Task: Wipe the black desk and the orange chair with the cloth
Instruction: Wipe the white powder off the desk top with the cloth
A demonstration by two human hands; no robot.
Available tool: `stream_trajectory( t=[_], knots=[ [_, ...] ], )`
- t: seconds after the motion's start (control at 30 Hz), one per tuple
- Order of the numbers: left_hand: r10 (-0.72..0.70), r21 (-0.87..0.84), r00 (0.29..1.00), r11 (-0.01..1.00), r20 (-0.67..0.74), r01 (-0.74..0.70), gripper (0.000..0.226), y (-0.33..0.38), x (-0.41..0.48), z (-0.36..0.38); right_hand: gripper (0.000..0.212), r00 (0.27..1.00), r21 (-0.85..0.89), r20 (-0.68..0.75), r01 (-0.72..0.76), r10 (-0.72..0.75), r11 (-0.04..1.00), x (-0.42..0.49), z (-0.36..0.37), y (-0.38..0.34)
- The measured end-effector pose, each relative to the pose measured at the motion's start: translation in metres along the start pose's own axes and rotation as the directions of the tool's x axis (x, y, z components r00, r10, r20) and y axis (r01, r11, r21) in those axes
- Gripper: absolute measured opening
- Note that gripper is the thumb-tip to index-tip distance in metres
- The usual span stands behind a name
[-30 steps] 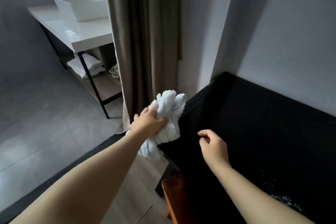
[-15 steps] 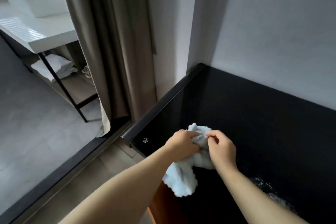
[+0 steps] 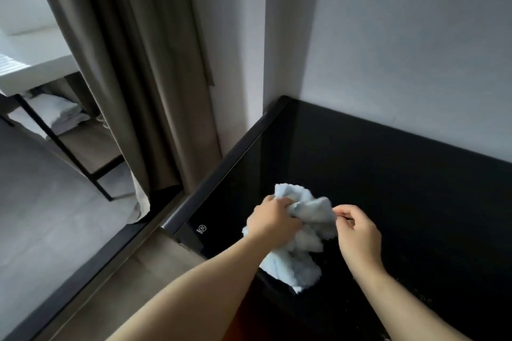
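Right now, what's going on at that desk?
A person holds a bunched light-blue cloth over the near left corner of the black desk. The left hand grips the bundle; the right hand pinches its edge. Part of the cloth hangs over the front edge.

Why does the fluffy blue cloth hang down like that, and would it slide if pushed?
The cloth is probably soft and floppy: it bunches up in the left hand and droops over the edge of the black desk. It looks light, since the right hand lifts a corner with just a pinch. It would likely glide on the shiny desk.
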State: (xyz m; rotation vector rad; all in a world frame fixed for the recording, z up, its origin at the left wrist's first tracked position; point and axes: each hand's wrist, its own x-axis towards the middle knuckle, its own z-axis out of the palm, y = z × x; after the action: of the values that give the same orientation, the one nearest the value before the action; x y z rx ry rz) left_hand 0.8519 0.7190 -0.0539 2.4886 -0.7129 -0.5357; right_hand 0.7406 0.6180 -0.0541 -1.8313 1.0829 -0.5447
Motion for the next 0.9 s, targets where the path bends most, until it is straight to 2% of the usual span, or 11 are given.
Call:
stream_trajectory(
  t=[0.07, 0.13, 0.2, 0.3, 0.37, 0.53, 0.63, 0.7, 0.73, 0.8, 0.9],
  knots=[
    [0.081, -0.024, 0.993, 0.996, -0.084, -0.084, 0.044, 0.007, 0.002, -0.018, 0.023, 0.999, 0.003, -0.037, 0.034, -0.033, 0.999, 0.004, -0.003, -0.003],
    [0.148, 0.104, 0.946, 0.987, -0.289, -0.123, 0.041, -0.003, 0.009, -0.043, 0.024, 0.997, 0.011, -0.057, 0.043, -0.042, 0.999, 0.007, -0.004, -0.003],
    [0.061, 0.134, 0.92, 0.991, -0.386, -0.009, 0.042, -0.031, 0.028, -0.066, 0.025, 0.999, 0.042, -0.041, 0.014, -0.012, 0.999, 0.006, -0.002, -0.001],
    [-0.292, 0.072, 0.933, 0.947, -0.212, 0.313, 0.05, -0.071, 0.058, -0.082, 0.025, 1.0, 0.047, -0.005, -0.018, 0.018, 0.999, 0.009, -0.001, 0.002],
    [-0.387, 0.088, 0.915, 0.914, -0.113, 0.397, 0.057, -0.074, 0.067, -0.069, 0.025, 1.0, 0.03, -0.007, -0.026, 0.026, 0.999, 0.013, -0.004, 0.005],
    [-0.154, 0.209, 0.983, 0.963, -0.098, 0.171, 0.051, -0.016, 0.069, -0.012, 0.024, 0.998, -0.005, -0.054, -0.025, 0.025, 1.0, 0.022, -0.015, 0.01],
    [0.045, 0.29, 0.996, 0.955, 0.082, -0.067, 0.052, 0.009, 0.064, 0.009, 0.024, 0.997, -0.021, -0.069, -0.022, 0.021, 1.0, 0.024, -0.019, 0.013],
    [0.124, 0.188, 0.973, 0.969, 0.194, -0.161, 0.055, 0.006, 0.068, 0.001, 0.024, 0.997, -0.011, -0.079, -0.026, 0.025, 1.0, 0.025, -0.02, 0.016],
    [0.151, 0.098, 0.97, 0.98, 0.19, -0.171, 0.056, 0.0, 0.07, -0.01, 0.025, 0.996, -0.001, -0.08, -0.031, 0.031, 1.0, 0.025, -0.019, 0.018],
    [0.136, 0.066, 0.99, 0.988, 0.026, -0.137, 0.058, -0.016, 0.073, -0.037, 0.025, 0.997, 0.016, -0.071, -0.041, 0.042, 0.999, 0.024, -0.015, 0.019],
    [-0.11, 0.167, 0.982, 0.976, -0.157, 0.136, 0.058, -0.051, 0.075, -0.076, 0.024, 0.997, 0.018, -0.047, -0.056, 0.057, 0.998, 0.021, -0.007, 0.018]
  ],
)
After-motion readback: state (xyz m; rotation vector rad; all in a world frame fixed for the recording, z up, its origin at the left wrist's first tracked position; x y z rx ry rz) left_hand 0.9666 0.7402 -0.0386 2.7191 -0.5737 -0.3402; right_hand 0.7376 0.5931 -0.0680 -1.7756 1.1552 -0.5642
